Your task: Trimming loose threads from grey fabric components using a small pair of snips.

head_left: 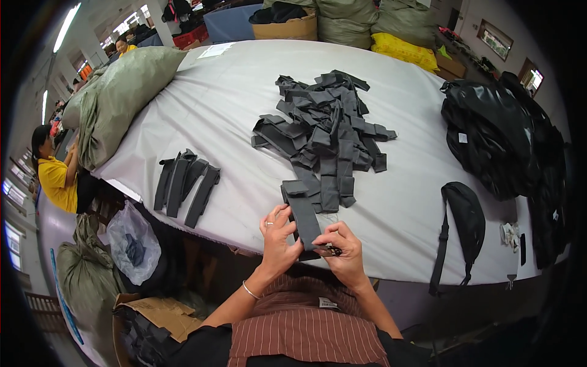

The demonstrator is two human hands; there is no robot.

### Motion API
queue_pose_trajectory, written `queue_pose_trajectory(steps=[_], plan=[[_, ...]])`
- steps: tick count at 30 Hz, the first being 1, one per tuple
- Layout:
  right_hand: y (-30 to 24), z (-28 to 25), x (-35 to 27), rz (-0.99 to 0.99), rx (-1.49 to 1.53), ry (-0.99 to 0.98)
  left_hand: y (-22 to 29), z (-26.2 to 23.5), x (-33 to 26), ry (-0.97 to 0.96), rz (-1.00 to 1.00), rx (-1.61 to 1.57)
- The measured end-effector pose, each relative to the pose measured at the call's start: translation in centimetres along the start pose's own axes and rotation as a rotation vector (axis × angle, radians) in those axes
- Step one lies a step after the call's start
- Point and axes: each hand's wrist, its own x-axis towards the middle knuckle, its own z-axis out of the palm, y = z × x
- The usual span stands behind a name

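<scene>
Hands at the near table (403,232) edge. Left hand (278,235) and right hand (345,248) both grip one dark fabric strip (304,217), held upright just above the edge; the right also pinches a small dark tool (330,249). Behind lies a strip pile (327,131); sorted strips (183,183) to the left, black bag (468,220) to the right.

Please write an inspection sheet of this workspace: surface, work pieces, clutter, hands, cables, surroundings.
Surface: grey table, covered with cloth.
Job's things: dark fabric strip held at the near edge; small dark tool; big strip pile; sorted strips.
Clutter: black waist bag, black bag heap.
Grippers: left hand and right hand both grip the strip.
Cables: nothing seen.
Surroundings: grey-green sacks, cardboard box, seated co-worker.
</scene>
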Motion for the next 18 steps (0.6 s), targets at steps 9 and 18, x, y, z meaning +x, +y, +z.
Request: queue_pose_trajectory(steps=[9,18], plan=[[-0.4,0.9,1.0,-0.022,0.012,0.002,-2.2,0.4,-1.4,-0.148,-0.396,-0.693],[-0.3,1.1,1.5,-0.015,0.054,0.076,-0.5,-0.4,-0.5,-0.19,-0.597,-0.939]])
